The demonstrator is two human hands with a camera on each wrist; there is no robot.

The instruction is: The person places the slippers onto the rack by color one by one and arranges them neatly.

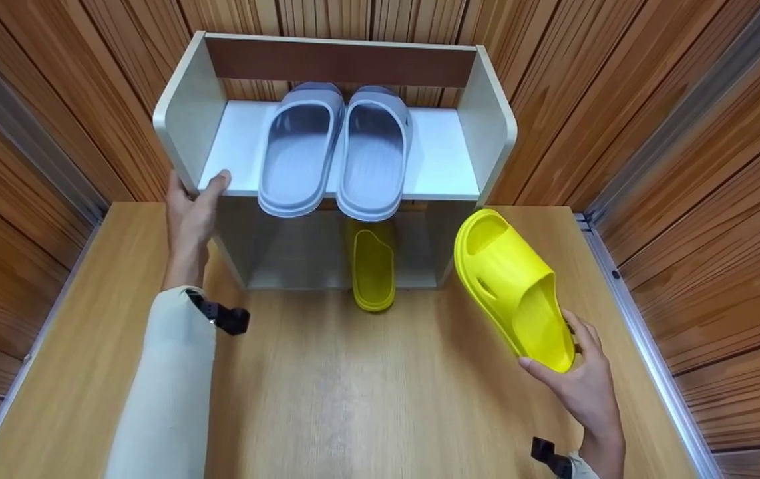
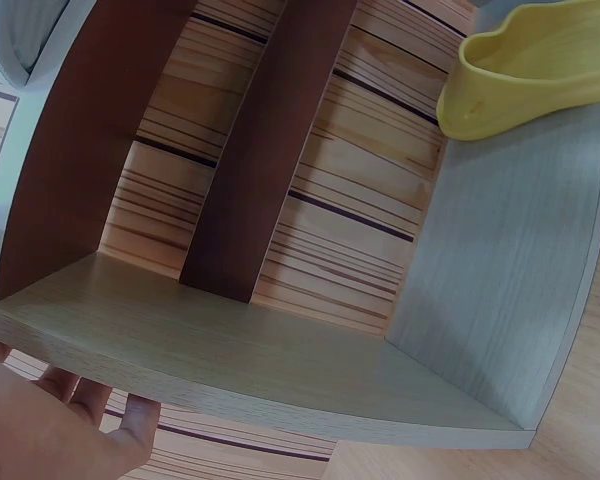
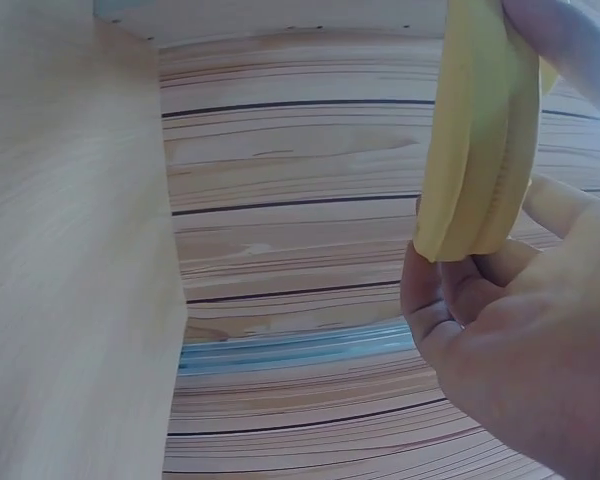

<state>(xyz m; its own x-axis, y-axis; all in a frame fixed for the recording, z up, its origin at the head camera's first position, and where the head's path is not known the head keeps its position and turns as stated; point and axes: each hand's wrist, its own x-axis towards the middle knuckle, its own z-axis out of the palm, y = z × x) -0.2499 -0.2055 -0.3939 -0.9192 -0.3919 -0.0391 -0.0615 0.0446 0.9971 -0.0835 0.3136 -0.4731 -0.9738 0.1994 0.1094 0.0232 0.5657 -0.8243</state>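
My left hand (image 1: 188, 225) grips the left side of a small white shoe rack (image 1: 170, 126), its thumb on the front edge of the upper shelf. In the left wrist view, fingers of that hand (image 2: 55, 425) show outside the side panel. At the right, my right hand (image 1: 586, 389) holds a bright yellow slipper (image 1: 520, 276) by its heel, toe pointing up and left toward the rack. The right wrist view has this slipper (image 3: 475, 140) edge-on. A second yellow slipper (image 1: 375, 276) sits on the lower level, heel outward, its toe shaded by the upper shelf.
Two grey-blue slippers (image 1: 300, 153) stand side by side on the upper shelf, heels over its front edge. The rack stands against a wood-plank wall (image 1: 553, 86) on a light wooden surface (image 1: 347, 392). Metal rails (image 1: 646, 339) run along both sides.
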